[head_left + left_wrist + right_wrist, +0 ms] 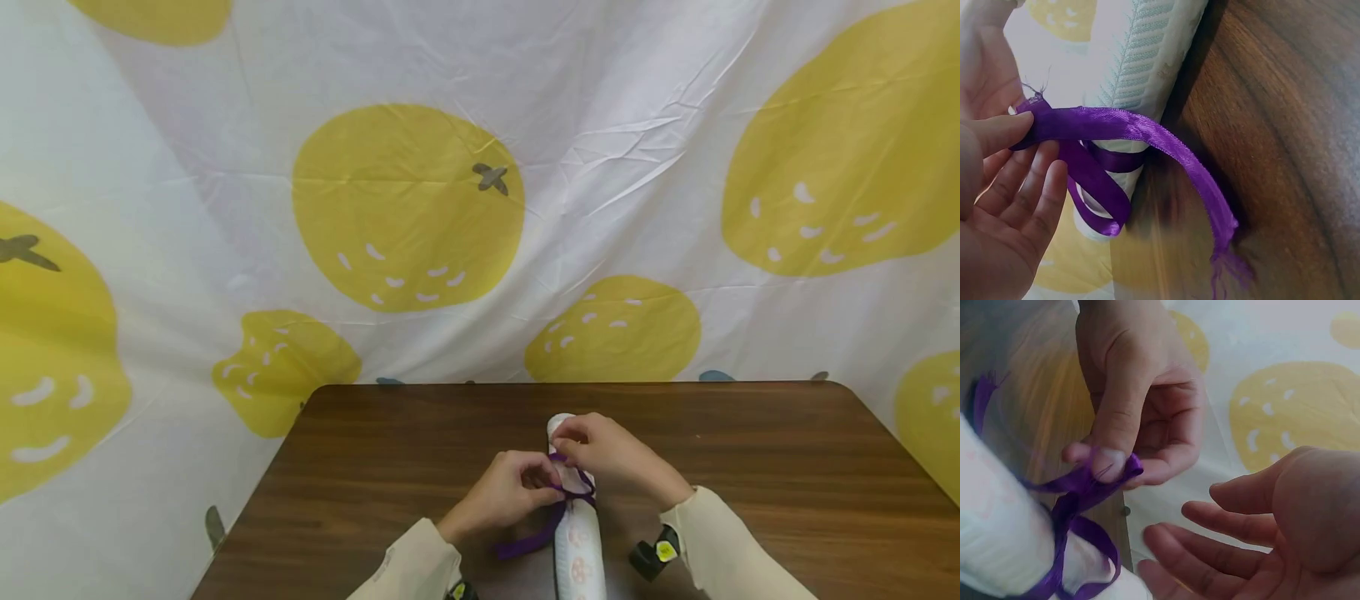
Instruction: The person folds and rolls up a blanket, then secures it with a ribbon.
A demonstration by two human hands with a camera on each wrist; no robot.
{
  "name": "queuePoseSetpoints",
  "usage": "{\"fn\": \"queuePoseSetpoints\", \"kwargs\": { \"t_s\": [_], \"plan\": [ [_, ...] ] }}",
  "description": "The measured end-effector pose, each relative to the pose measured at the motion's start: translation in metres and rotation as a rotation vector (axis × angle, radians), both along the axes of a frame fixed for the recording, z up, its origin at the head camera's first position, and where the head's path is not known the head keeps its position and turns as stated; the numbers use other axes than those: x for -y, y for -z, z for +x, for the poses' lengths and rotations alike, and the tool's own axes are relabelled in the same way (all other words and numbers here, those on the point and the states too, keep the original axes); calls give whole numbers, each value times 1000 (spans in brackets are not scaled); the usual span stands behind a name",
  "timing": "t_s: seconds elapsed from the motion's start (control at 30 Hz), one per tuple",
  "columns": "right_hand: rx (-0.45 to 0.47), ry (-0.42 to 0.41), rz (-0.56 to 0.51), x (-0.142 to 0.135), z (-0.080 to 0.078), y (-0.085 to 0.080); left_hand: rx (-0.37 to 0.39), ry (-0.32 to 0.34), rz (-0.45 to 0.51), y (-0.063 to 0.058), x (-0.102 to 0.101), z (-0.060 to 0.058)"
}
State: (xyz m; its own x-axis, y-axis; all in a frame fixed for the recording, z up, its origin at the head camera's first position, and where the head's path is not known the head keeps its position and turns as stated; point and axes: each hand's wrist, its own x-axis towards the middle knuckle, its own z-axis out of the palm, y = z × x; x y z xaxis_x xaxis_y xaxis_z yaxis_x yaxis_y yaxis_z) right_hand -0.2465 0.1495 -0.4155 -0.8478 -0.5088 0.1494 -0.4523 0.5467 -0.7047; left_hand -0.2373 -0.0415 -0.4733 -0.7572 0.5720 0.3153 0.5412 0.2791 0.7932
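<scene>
A white roll (580, 550) with faint pink prints lies lengthwise on the table, its far end pointing away from me. Purple ribbon (1110, 124) passes around it and forms a loop; one loose tail with a frayed tip trails to the side. My left hand (513, 490) pinches the ribbon between thumb and fingers, just left of the roll. Over the roll's far part is my right hand (603, 447). The right wrist view shows that right hand (1260, 534) with fingers spread and loosely bent, holding nothing, apart from the ribbon loop.
The brown wooden table (390, 433) has rounded far corners. Behind it hangs a white cloth (600, 183) printed with yellow fruit. A black wrist camera (652, 554) hangs at the right sleeve (723, 533), close above the table.
</scene>
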Motion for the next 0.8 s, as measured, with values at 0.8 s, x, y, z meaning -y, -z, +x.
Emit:
{"fn": "queuePoseSetpoints", "kwargs": {
  "t_s": [0.8],
  "plan": [
    [-63,34,-112,-11,27,42,39,-81,33,-13,-10,3]
  ]
}}
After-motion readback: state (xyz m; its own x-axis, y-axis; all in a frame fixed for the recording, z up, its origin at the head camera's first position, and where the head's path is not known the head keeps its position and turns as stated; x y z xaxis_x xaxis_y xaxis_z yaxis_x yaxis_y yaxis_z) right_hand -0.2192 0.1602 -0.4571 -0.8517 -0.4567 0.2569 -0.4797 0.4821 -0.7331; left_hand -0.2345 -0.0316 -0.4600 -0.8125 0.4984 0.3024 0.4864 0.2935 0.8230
